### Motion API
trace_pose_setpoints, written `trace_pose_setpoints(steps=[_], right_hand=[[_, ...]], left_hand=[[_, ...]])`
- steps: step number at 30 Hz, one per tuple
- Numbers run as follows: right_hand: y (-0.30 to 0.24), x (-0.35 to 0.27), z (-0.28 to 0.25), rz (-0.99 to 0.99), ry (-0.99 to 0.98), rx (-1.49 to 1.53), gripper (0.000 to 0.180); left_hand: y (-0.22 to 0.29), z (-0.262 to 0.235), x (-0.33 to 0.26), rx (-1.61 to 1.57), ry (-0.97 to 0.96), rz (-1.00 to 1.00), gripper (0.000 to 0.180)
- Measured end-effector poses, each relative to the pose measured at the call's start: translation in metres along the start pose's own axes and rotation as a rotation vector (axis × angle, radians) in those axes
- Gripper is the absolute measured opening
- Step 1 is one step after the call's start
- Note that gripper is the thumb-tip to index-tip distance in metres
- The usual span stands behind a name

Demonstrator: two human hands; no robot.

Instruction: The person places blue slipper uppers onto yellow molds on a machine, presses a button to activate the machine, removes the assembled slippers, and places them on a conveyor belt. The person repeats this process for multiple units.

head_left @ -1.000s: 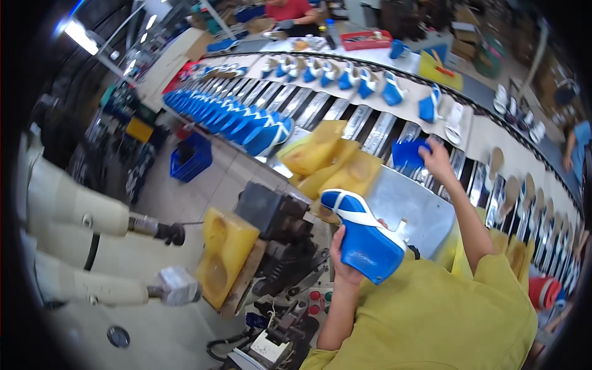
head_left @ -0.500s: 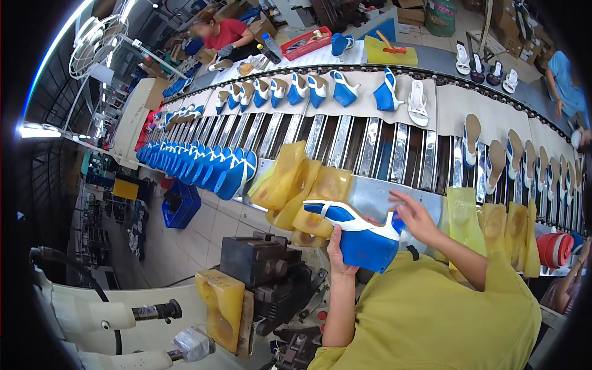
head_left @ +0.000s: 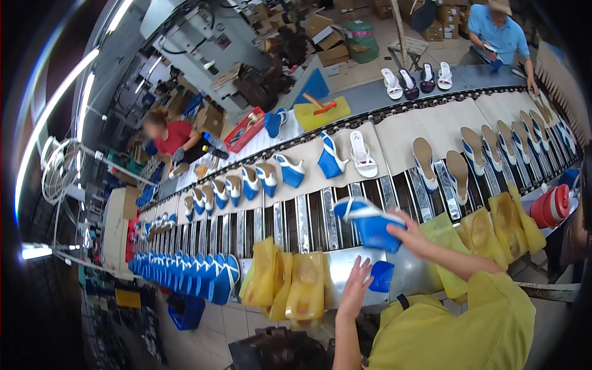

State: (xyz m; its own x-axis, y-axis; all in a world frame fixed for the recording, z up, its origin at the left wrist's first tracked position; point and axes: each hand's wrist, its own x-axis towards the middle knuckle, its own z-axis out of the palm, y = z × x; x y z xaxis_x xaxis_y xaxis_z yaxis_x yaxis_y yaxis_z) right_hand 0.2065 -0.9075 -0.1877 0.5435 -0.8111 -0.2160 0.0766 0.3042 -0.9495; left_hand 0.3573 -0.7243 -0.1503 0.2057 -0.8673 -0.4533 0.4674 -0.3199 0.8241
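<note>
A blue wedge sandal with white straps (head_left: pixel 364 223) is held up over the near side of the roller conveyor. My right hand (head_left: pixel 407 234) is closed on its heel end, and the toe points left. Lower down, my left hand (head_left: pixel 354 288) is empty, its fingers stretched out and apart. Beside those fingers a small blue flat piece (head_left: pixel 382 277) lies on the metal ledge (head_left: pixel 348 271). Yellow translucent moulded pads (head_left: pixel 306 280) stand along the ledge to the left of my left hand. More of these pads (head_left: pixel 478 231) are to the right of my right arm.
Blue-and-white wedge shoes line the conveyor's far side (head_left: pixel 290 171) and its right end (head_left: pixel 473 151). Blue sandals (head_left: pixel 223 280) are packed in a row at near left. A red-lidded jug (head_left: pixel 550 206) is at the right. Two people work across the line, one in red (head_left: pixel 176 139), one in blue (head_left: pixel 498 37).
The wedge sandal has passed from my left hand to my right and moved away from me, over the conveyor. My left hand has let go and opened. The view has swung to the right.
</note>
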Motion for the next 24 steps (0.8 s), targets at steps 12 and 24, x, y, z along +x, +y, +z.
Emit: trace_pose_setpoints(steps=[12, 24], right_hand=[[0.051, 0.298, -0.103, 0.147, 0.366, 0.159, 0.054], [0.056, 0.299, -0.138, -0.192, 0.665, -1.227, 0.059]], left_hand=[[-0.053, -0.031, -0.009, -0.231, 0.134, -0.289, 0.068], [-0.047, -0.022, 0.053, -0.124, 0.138, -0.370, 0.065]])
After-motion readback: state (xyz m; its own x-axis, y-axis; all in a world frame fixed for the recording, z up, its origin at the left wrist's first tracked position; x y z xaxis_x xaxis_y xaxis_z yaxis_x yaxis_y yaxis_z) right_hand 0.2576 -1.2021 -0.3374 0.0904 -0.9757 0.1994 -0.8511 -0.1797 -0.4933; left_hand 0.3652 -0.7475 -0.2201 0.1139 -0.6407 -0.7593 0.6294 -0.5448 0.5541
